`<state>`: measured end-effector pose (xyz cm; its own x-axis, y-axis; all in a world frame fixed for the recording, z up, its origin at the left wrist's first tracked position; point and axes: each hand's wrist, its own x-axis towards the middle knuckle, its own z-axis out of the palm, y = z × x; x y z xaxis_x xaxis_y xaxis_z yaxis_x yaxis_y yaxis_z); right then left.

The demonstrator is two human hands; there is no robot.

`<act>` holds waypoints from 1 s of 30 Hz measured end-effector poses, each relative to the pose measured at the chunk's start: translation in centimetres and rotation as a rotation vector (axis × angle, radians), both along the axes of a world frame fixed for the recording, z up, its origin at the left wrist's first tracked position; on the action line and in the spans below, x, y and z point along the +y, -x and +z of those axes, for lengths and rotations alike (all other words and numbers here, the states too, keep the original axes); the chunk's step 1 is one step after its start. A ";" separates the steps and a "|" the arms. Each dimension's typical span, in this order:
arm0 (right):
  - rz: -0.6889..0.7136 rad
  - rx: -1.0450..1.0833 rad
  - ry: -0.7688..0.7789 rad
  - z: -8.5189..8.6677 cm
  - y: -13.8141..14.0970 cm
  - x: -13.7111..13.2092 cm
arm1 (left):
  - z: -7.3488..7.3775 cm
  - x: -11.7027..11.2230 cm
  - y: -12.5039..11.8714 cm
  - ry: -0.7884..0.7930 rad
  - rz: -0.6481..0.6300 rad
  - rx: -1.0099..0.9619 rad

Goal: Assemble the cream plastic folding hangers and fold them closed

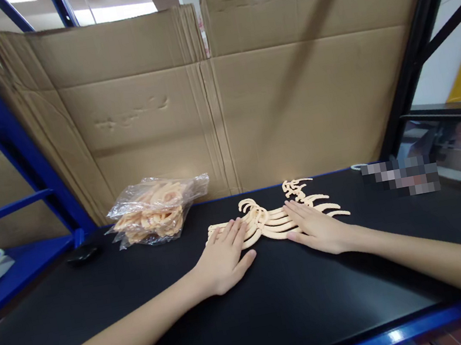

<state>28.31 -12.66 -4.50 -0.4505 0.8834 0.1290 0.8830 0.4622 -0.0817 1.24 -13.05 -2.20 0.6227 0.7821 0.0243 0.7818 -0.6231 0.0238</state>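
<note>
Several pale, curved, rib-like pieces (pixel 277 228) lie flat on the black tabletop (pixel 257 322), some joined near the middle. My left hand (pixel 226 256) rests palm down over the left part of them, fingers stretched out and thumb apart. Over the right part lies my right hand (pixel 318 229), also flat with its fingers extended. Both hands hide some of the pieces beneath them. Just beyond my right hand sits a small cluster of knobbly pale pieces (pixel 293 188). Curved tips stick out to the right of that hand.
At the back left stands a clear plastic bag (pixel 157 209) holding more pale pieces. A black computer mouse (pixel 83 255) lies left of it. Cardboard sheets (pixel 310 93) wall off the back, between blue and black posts. A white ring-like object (pixel 358 166) and a blurred patch are at right.
</note>
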 end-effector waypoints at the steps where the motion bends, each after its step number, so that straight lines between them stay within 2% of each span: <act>1: -0.001 -0.001 0.000 0.0 0.0 0.2 | 0.0 0.2 0.0 -0.001 0.002 -0.001; 9: 0.002 0.006 -0.026 -0.1 0.1 0.9 | -0.1 0.6 -0.3 -0.006 0.019 -0.006; 15: -0.010 0.052 -0.052 0.0 0.2 0.7 | -0.1 0.9 0.6 -0.093 -0.018 -0.050; 22: -0.001 0.052 -0.031 -0.1 -0.1 0.9 | 0.1 2.0 1.8 -0.006 0.017 -0.030; 30: -0.014 0.029 -0.008 0.3 -0.2 0.8 | -0.1 2.3 1.4 -0.006 0.018 -0.050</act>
